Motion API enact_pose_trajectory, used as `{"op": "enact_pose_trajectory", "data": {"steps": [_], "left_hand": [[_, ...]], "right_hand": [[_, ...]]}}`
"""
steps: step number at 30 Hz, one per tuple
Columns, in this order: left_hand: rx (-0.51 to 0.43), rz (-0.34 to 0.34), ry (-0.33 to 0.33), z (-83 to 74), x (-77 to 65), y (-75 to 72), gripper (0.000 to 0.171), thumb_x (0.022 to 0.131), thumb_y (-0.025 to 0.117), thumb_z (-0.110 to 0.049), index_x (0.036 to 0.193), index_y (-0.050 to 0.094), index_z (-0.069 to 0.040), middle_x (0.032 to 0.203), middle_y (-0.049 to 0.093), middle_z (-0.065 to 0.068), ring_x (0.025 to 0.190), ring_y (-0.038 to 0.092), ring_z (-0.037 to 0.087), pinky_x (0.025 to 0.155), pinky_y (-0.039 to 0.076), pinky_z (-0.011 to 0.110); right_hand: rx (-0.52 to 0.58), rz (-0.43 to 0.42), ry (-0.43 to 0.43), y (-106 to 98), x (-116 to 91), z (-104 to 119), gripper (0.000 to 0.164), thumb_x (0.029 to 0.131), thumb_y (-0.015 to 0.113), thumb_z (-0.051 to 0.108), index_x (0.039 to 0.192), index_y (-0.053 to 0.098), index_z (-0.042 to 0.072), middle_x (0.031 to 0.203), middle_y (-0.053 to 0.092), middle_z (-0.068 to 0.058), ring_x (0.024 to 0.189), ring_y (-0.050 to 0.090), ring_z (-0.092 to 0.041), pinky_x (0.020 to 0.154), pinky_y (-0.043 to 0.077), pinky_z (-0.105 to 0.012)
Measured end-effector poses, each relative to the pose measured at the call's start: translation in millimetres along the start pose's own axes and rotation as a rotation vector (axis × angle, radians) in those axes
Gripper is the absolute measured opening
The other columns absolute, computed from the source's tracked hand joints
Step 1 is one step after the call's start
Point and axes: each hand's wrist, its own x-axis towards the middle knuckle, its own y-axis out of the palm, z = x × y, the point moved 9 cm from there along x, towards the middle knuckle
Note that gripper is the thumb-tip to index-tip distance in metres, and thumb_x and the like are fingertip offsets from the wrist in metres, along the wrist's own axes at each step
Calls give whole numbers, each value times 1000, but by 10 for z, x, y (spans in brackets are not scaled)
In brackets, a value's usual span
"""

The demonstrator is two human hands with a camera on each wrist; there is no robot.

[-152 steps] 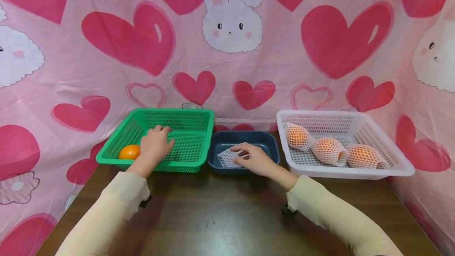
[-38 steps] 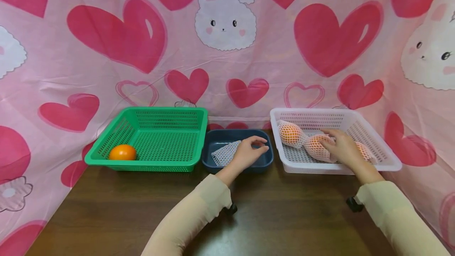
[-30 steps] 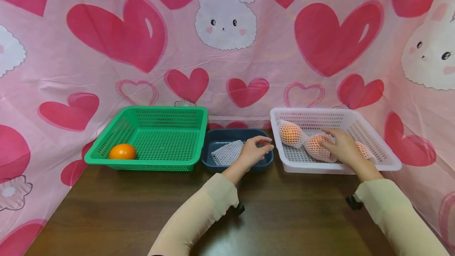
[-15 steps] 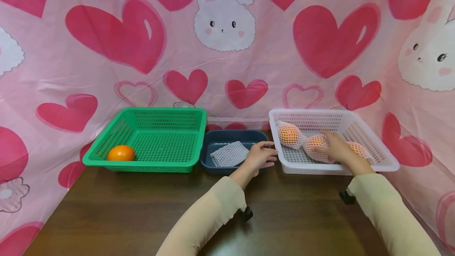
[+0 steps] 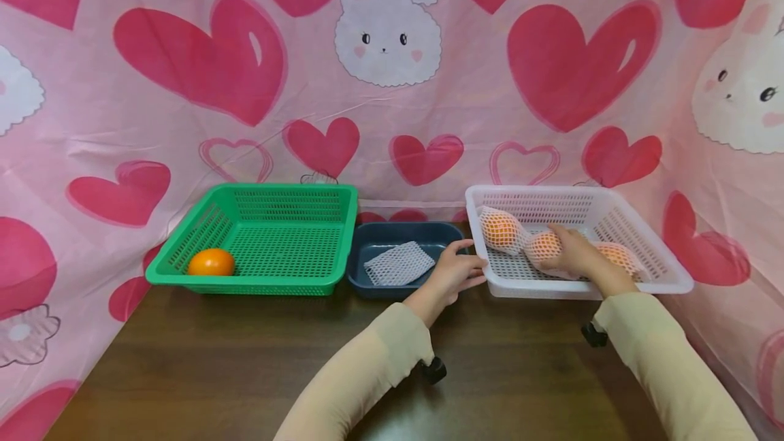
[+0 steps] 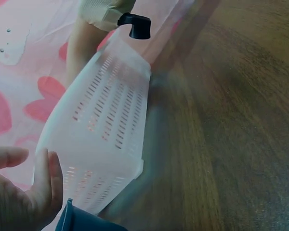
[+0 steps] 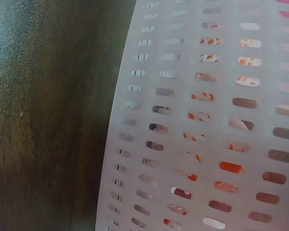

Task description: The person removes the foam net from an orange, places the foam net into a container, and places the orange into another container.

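In the head view, my right hand is inside the white basket, its thumb and fingers round the middle netted orange. A second orange in a foam net lies to its left, and a third is partly behind the hand. My left hand is at the basket's left edge, fingertips right at the rim, holding nothing. The left wrist view has this left hand beside the slotted basket wall. The right wrist view shows only the basket wall, with orange glimpsed through its slots.
A dark blue tray stands between the baskets, with an empty foam net in it. To the left, a green basket holds one bare orange. All stand on a brown wooden table against a pink heart-print cloth.
My left hand has gone from the green basket across the tray to the white basket's edge. My right hand has left the tray for the white basket, its fingers closing round the middle orange.
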Motion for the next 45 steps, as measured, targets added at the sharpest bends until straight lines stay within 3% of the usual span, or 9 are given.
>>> {"op": "enact_pose_trajectory", "data": {"steps": [7, 20, 38, 45], "left_hand": [[-7, -36, -7, 41, 21, 17, 56, 92, 69, 5, 143, 51, -9, 105, 70, 13, 82, 67, 20, 82, 60, 38], [-63, 22, 7, 48, 6, 68, 57, 94, 66, 6, 147, 47, -3, 119, 69, 22, 83, 66, 18, 84, 59, 38], [-65, 8, -15, 72, 13, 35, 57, 94, 68, 5, 146, 49, -3, 108, 70, 14, 85, 67, 18, 84, 59, 37], [-60, 14, -21, 76, 11, 27, 56, 95, 67, 5, 147, 48, -3, 116, 69, 19, 85, 66, 19, 88, 57, 41]], "right_hand": [[-4, -2, 0, -25, 7, -23, 101, 80, 87, 24, 148, 26, -19, 135, 36, -52, 124, 40, -63, 103, 36, -71], [-26, 22, 40, -63, -16, -47, 95, 84, 83, 26, 148, 28, -17, 135, 36, -51, 123, 41, -62, 103, 35, -72], [-53, 16, -34, -199, -142, 131, 95, 77, 86, 23, 144, 33, -19, 132, 38, -51, 121, 43, -64, 99, 38, -73], [-48, 22, -46, -239, -200, 201, 93, 78, 86, 23, 144, 35, -18, 134, 39, -50, 124, 39, -63, 101, 35, -74]]}}
